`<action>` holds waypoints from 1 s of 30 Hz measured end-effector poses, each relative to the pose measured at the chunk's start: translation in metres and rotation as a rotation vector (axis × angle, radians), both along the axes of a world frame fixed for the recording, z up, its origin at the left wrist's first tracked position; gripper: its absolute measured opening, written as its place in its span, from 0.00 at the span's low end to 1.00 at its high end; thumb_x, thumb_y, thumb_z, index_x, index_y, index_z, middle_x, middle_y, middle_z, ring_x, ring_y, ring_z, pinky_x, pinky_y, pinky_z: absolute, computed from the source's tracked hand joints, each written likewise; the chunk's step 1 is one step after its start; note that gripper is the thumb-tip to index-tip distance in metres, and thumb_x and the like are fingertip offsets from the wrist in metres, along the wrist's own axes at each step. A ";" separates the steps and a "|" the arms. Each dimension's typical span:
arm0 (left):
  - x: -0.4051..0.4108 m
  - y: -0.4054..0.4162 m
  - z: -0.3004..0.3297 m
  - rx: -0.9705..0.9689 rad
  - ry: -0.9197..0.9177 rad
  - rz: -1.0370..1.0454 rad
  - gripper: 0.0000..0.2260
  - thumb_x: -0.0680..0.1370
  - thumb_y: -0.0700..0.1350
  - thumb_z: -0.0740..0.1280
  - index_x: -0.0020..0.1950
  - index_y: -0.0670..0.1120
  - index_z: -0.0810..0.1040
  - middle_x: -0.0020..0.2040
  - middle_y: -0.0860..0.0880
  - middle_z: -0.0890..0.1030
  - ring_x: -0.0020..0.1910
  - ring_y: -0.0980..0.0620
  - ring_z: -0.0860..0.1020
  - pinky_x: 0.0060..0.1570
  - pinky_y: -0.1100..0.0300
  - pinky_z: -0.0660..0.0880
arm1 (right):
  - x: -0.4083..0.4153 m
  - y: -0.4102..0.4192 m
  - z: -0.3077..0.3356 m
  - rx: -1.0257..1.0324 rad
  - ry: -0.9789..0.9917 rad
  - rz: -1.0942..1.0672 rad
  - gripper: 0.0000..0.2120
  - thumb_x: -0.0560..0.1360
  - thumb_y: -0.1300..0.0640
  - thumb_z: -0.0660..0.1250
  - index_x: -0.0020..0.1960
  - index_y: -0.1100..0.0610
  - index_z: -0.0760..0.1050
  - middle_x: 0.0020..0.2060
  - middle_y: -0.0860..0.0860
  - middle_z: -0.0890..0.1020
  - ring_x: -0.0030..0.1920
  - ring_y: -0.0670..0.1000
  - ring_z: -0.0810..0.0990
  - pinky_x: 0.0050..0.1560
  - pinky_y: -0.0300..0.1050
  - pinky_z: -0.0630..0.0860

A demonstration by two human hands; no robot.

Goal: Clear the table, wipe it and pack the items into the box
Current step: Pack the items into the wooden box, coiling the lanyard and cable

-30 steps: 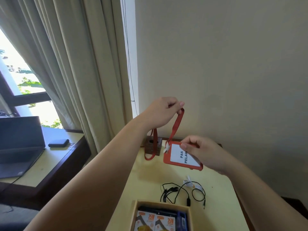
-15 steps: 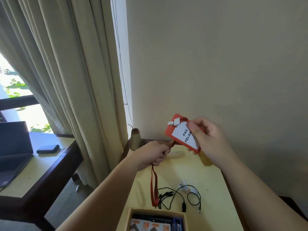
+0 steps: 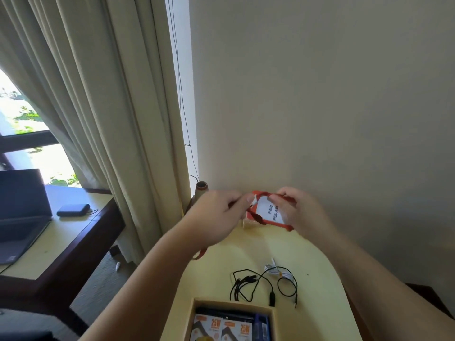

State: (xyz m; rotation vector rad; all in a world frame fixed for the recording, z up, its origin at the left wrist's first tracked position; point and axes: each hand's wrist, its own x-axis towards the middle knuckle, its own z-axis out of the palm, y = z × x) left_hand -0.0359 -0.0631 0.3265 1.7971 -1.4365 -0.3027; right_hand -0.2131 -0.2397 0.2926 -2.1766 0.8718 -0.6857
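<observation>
Above the far end of the pale yellow table [image 3: 320, 286], my right hand [image 3: 299, 209] grips a red badge holder [image 3: 269, 212] with a white card in it. My left hand [image 3: 216, 217] pinches its red lanyard [image 3: 254, 216] right beside the holder; the strap crosses the holder's left edge and a loose loop hangs out below my left wrist. A tangle of black and white cables [image 3: 264, 283] lies on the table. The open cardboard box [image 3: 194, 313] stands at the near edge with orange-printed packs [image 3: 231, 328] inside.
A brown cone-shaped spool [image 3: 200, 190] stands at the table's far left corner by the curtain [image 3: 110, 119]. To the left, a second desk [image 3: 73, 232] carries a laptop [image 3: 19, 207] and a dark power bank [image 3: 73, 209]. The wall is close behind the table.
My left hand came up from the hanging lanyard to the holder, bringing the strap across it. My right hand lowered the holder slightly toward the table.
</observation>
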 end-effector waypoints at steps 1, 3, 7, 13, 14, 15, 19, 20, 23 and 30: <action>0.001 -0.003 0.011 -0.005 -0.006 -0.011 0.21 0.85 0.62 0.61 0.38 0.52 0.77 0.37 0.54 0.83 0.27 0.55 0.74 0.28 0.63 0.71 | 0.002 0.006 -0.004 -0.027 0.044 0.055 0.08 0.83 0.43 0.66 0.48 0.43 0.80 0.35 0.43 0.83 0.25 0.44 0.79 0.23 0.38 0.71; 0.004 -0.010 0.027 0.012 -0.028 -0.039 0.21 0.85 0.62 0.61 0.38 0.51 0.76 0.38 0.59 0.83 0.32 0.52 0.80 0.33 0.59 0.77 | 0.006 0.021 -0.010 -0.041 0.069 0.165 0.12 0.85 0.42 0.62 0.48 0.44 0.79 0.35 0.42 0.83 0.27 0.46 0.80 0.24 0.38 0.73; 0.015 -0.029 0.036 0.083 -0.077 -0.041 0.22 0.85 0.64 0.60 0.40 0.50 0.78 0.38 0.61 0.81 0.37 0.54 0.81 0.44 0.53 0.83 | 0.012 0.051 -0.010 -0.048 0.030 0.171 0.18 0.83 0.36 0.54 0.47 0.46 0.72 0.38 0.40 0.81 0.34 0.46 0.82 0.28 0.39 0.76; 0.029 -0.043 -0.007 0.302 0.271 -0.081 0.25 0.83 0.66 0.61 0.47 0.45 0.80 0.46 0.41 0.86 0.46 0.40 0.86 0.56 0.43 0.81 | 0.010 0.060 0.002 0.061 -0.169 0.073 0.14 0.85 0.41 0.59 0.46 0.46 0.74 0.37 0.44 0.83 0.33 0.46 0.84 0.24 0.38 0.74; 0.031 -0.041 -0.021 0.306 0.379 -0.113 0.24 0.84 0.64 0.62 0.50 0.43 0.81 0.47 0.40 0.86 0.46 0.39 0.86 0.57 0.45 0.81 | 0.009 0.059 0.005 0.076 -0.203 0.061 0.13 0.85 0.41 0.60 0.46 0.45 0.75 0.36 0.45 0.83 0.31 0.46 0.84 0.23 0.38 0.73; 0.032 -0.039 -0.036 0.290 0.473 -0.155 0.21 0.85 0.59 0.64 0.52 0.40 0.81 0.46 0.40 0.86 0.44 0.41 0.85 0.55 0.49 0.81 | 0.008 0.056 0.006 0.101 -0.234 0.044 0.13 0.84 0.41 0.60 0.46 0.45 0.76 0.34 0.46 0.83 0.29 0.47 0.84 0.22 0.39 0.72; 0.013 -0.036 -0.081 0.325 0.668 -0.126 0.10 0.85 0.41 0.63 0.44 0.45 0.75 0.34 0.51 0.73 0.31 0.54 0.67 0.35 0.60 0.67 | 0.008 0.038 0.006 0.170 -0.324 -0.075 0.16 0.83 0.38 0.61 0.46 0.49 0.77 0.31 0.49 0.82 0.25 0.46 0.81 0.21 0.41 0.71; 0.003 -0.036 -0.087 0.369 0.726 -0.087 0.12 0.85 0.46 0.62 0.42 0.48 0.75 0.32 0.54 0.72 0.29 0.55 0.66 0.33 0.61 0.65 | 0.010 0.031 0.003 0.155 -0.320 -0.124 0.17 0.84 0.39 0.61 0.46 0.51 0.76 0.31 0.50 0.82 0.25 0.45 0.80 0.20 0.41 0.71; -0.022 -0.026 -0.098 0.384 0.548 -0.061 0.19 0.83 0.61 0.58 0.37 0.55 0.76 0.30 0.58 0.72 0.27 0.59 0.68 0.34 0.60 0.66 | 0.016 0.015 -0.008 0.092 -0.277 -0.287 0.18 0.86 0.41 0.59 0.45 0.53 0.71 0.34 0.53 0.81 0.27 0.44 0.81 0.21 0.40 0.71; -0.041 -0.005 -0.082 0.200 0.107 0.005 0.15 0.86 0.58 0.59 0.44 0.55 0.77 0.38 0.62 0.81 0.34 0.64 0.78 0.31 0.67 0.71 | 0.016 0.012 -0.046 -0.085 0.004 -0.352 0.15 0.87 0.44 0.56 0.46 0.51 0.69 0.35 0.49 0.79 0.33 0.43 0.81 0.22 0.32 0.70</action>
